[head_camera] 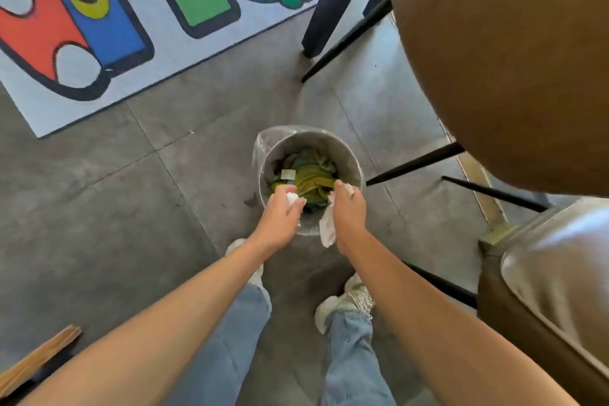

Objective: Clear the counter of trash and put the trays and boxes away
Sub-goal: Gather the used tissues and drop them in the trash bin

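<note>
Head view, the only one: person stands over a small round bin point(352, 158) on the grey floor point(99, 208), both arms reaching down to it. Bin has a clear plastic liner folded over the rim and is already partly full of green and yellowish crumpled stuff, with a small white scrap among it; what that stuff is, cannot tell. Left hand point(280, 217) is over the near-left rim of the bin, grip curled round a small balled white tissue point(292, 198) that shows between the fingers. Right hand point(349, 211) is over the near-right rim, grip pinching a larger piece of white paper point(327, 227) which hangs down loose below the hand, just outside the near edge of the bin; a bit more white shows at the fingertips. Both pieces look soft, creased, light, like used napkins. Progress, as a judgement: the trash part is in its dumping step, neither piece released yet, so it counts as not done. Counter itself, trays and boxes are not in view, so how much is left there cannot be told; putting trays and boxes away presumably still to come. Right of the bin: brown rounded tabletop edge point(494, 59) on black legs, and a brown chair point(543, 290). Beyond the bin to the left: a colourful rug point(99, 26). Near side of the bin: jeans and pale sneakers.
</note>
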